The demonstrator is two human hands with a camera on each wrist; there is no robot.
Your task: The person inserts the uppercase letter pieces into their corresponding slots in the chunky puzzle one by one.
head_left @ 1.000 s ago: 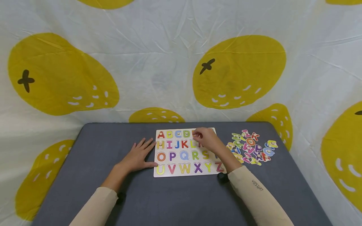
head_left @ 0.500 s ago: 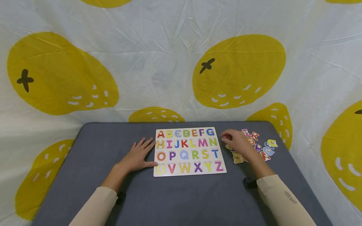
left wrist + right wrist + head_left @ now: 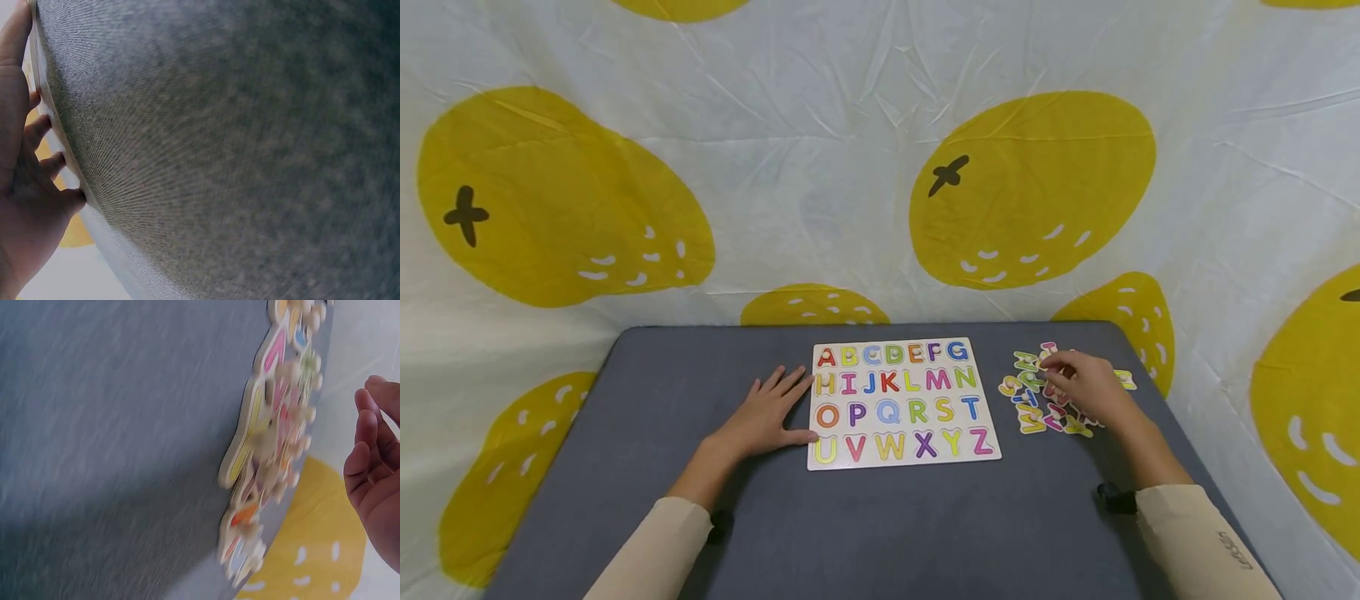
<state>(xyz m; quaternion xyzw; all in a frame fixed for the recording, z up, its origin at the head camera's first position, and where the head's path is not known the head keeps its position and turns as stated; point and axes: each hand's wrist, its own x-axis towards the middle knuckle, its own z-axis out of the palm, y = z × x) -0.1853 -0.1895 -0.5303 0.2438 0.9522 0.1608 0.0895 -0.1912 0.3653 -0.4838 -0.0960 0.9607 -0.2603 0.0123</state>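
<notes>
An alphabet puzzle board (image 3: 867,427) lies on the table, with coloured letters A to Z in rows. Letter pieces with small knobs sit in much of its top row. My left hand (image 3: 766,414) rests spread at the board's left side, thumb and fingertips at its edge; the left wrist view shows these fingers (image 3: 39,130) too. Over a pile of loose letter pieces (image 3: 1032,419) hovers my right hand (image 3: 1092,385), hiding some of them. In the right wrist view, its fingers (image 3: 367,428) are loosely bent above the knobbed letter pieces (image 3: 250,434), with nothing visible between them.
The dark grey table (image 3: 880,533) carries the board in the middle and the pile to its right. Behind the table hangs a pale curtain (image 3: 820,167) printed with large yellow fruit.
My right hand has left the top row of the board and moved right, over the loose letter pieces. An E piece now shows in the board where that hand was. My left hand stays put.
</notes>
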